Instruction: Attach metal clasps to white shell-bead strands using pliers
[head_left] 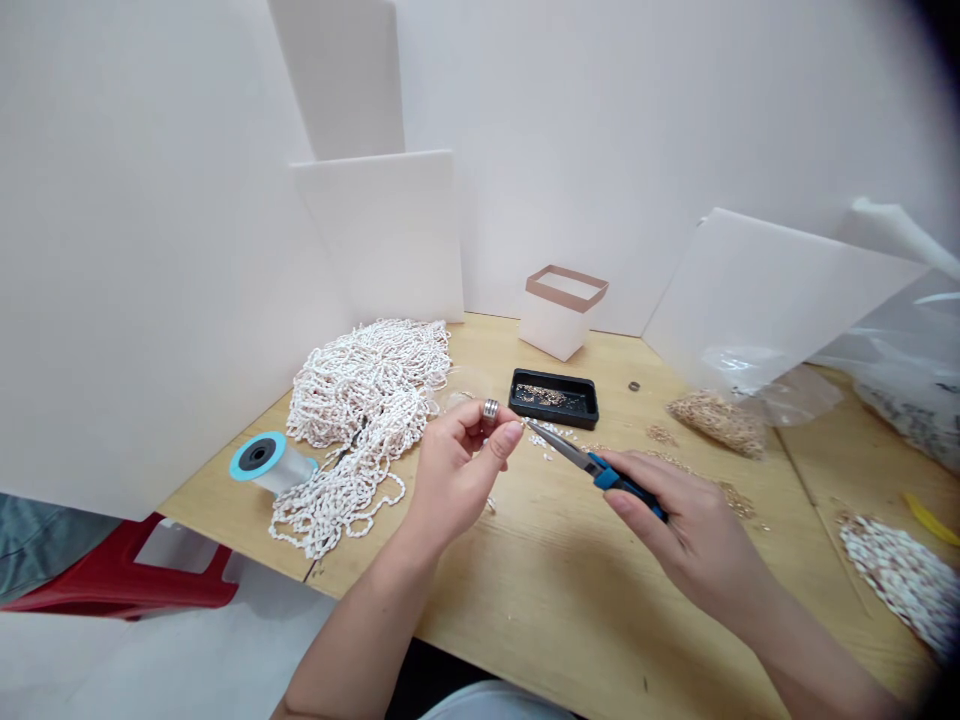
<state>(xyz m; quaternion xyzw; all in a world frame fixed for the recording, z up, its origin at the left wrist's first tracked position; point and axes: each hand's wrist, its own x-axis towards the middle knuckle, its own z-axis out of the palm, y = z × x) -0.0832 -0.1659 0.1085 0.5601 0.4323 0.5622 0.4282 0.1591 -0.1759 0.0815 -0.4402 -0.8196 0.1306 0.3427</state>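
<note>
Your left hand [454, 480] pinches a small piece [523, 421] above the counter [540, 580]; your right hand [697, 520] closes around pliers [566, 449], tips beside it. Already-strung white strands [367, 380] lie heaped leftward; loose gold bits [544, 396] sit unstrung in the black tray [559, 417].

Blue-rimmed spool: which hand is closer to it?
Left. The left hand is just right of the spool; the right hand, holding pliers, is much farther right.
</note>
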